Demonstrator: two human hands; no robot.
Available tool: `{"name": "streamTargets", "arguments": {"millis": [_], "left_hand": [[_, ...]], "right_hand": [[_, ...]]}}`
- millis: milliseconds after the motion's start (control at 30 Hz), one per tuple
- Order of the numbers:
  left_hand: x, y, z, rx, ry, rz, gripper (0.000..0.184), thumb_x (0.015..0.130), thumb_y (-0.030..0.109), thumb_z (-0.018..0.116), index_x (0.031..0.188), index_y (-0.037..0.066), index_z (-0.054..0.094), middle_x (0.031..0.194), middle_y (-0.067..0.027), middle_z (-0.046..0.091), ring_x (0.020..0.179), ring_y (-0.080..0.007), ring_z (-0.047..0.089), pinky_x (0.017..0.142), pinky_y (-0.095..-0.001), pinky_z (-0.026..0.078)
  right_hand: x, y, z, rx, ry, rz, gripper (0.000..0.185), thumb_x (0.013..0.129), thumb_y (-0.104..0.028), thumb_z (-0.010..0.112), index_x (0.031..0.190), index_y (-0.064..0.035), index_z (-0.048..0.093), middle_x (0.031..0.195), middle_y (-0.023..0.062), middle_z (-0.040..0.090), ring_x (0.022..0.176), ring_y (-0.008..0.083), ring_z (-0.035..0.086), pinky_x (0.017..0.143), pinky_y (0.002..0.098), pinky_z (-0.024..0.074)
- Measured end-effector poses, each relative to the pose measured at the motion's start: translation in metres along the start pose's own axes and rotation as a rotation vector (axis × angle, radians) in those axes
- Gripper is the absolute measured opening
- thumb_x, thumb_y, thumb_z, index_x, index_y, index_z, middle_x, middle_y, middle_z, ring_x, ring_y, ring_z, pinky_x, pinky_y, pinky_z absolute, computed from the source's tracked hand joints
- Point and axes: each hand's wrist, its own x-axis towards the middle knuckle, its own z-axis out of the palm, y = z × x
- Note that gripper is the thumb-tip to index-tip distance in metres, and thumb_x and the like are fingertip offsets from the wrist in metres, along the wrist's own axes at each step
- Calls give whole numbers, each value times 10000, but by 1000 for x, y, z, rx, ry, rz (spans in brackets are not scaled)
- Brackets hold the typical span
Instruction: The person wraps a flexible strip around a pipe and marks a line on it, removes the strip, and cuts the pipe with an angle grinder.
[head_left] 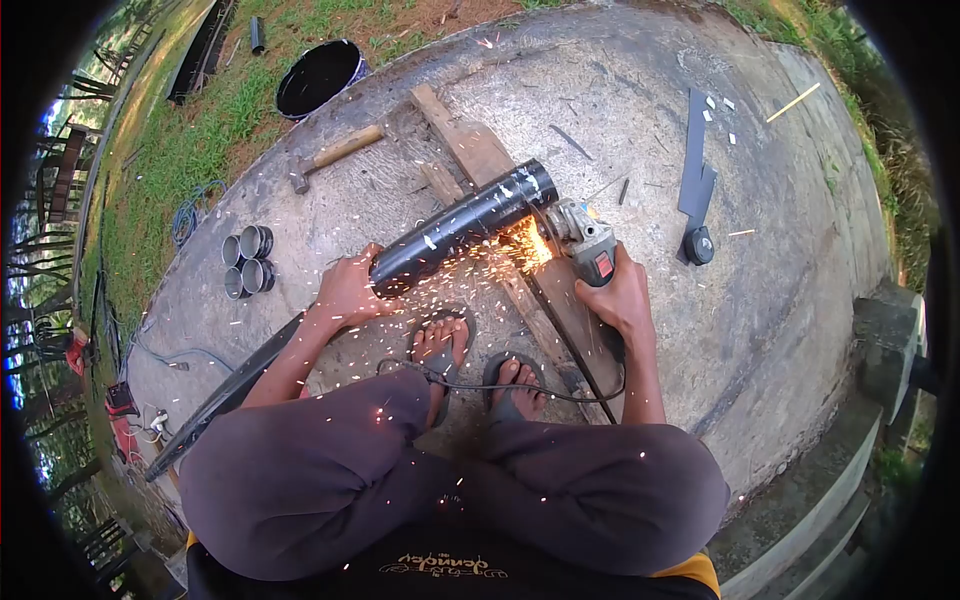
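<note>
My left hand point(350, 287) is closed around the near end of a black metal pipe point(450, 235), which lies slanted across wooden boards point(468, 145). In my right hand point(622, 295) is an angle grinder point(583, 240), gripped by its body. Its disc meets the pipe close to the far end, and bright orange sparks point(530, 245) spray from there toward my feet. The disc itself is mostly hidden by the glare and the guard. A black power cord point(470, 386) runs from the grinder past my sandalled feet.
Several short cut pipe rings point(257, 275) stand at the left, near a hammer point(335, 153). A dark bucket point(320, 80) sits at the slab's back edge. Flat dark metal strips point(694, 150) and a tape measure point(698, 245) lie right. A long dark bar point(230, 390) passes beneath my left forearm.
</note>
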Motion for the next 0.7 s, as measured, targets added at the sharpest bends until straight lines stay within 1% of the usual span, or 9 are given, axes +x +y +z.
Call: {"name": "streamTargets", "arguments": {"millis": [33, 133, 233, 267, 367, 467, 700], "left_hand": [[1, 1, -3, -17, -27, -13, 938, 547, 417, 902, 1353, 86, 554, 1126, -237, 713, 1037, -417, 706, 943, -491, 534], [13, -22, -6, -204, -116, 186, 935, 529, 391, 915, 1339, 77, 570, 1115, -245, 714, 1039, -390, 713, 924, -472, 539], [20, -23, -3, -195, -89, 206, 919, 525, 376, 913, 1326, 69, 584, 1112, -233, 717, 1040, -373, 716, 916, -446, 543], [19, -20, -2, -180, -111, 145, 896, 529, 366, 903, 1316, 67, 595, 1113, -223, 720, 1035, -371, 715, 912, -440, 547], [18, -23, 5, -151, -84, 138, 903, 527, 370, 896, 1324, 71, 594, 1104, -212, 728, 1027, -371, 719, 914, -446, 549], [11, -9, -3, -136, -54, 109, 857, 531, 313, 906, 1282, 36, 601, 1043, -231, 729, 988, -365, 727, 901, -421, 551], [3, 0, 1, -41, 47, 70, 859, 547, 336, 892, 1304, 70, 584, 1033, -242, 733, 992, -419, 721, 886, -468, 558]], "right_hand": [[1, 1, 0, -11, -6, 5, 620, 652, -274, 784, 1103, 113, 604, 875, 317, 713, 853, 472, 717, 779, 507, 568], [1, 1, 0, -17, -7, 3, 628, 652, -275, 781, 1111, 115, 605, 871, 316, 713, 851, 470, 719, 778, 506, 568], [0, 0, 0, -10, -8, 0, 636, 654, -275, 779, 1122, 118, 604, 869, 315, 713, 847, 472, 718, 774, 509, 567], [0, 0, 0, -8, -9, -1, 638, 654, -275, 779, 1125, 119, 603, 869, 315, 713, 845, 472, 718, 773, 510, 566], [2, 3, 3, -15, 0, -8, 628, 655, -272, 781, 1114, 118, 603, 866, 314, 712, 846, 475, 717, 772, 509, 565], [3, 3, 3, -33, -26, 20, 618, 655, -268, 783, 1105, 115, 601, 865, 315, 713, 857, 476, 719, 779, 503, 567], [2, -4, -1, 27, -10, 6, 612, 663, -253, 779, 1127, 102, 596, 901, 315, 718, 882, 473, 718, 792, 504, 568]]}}
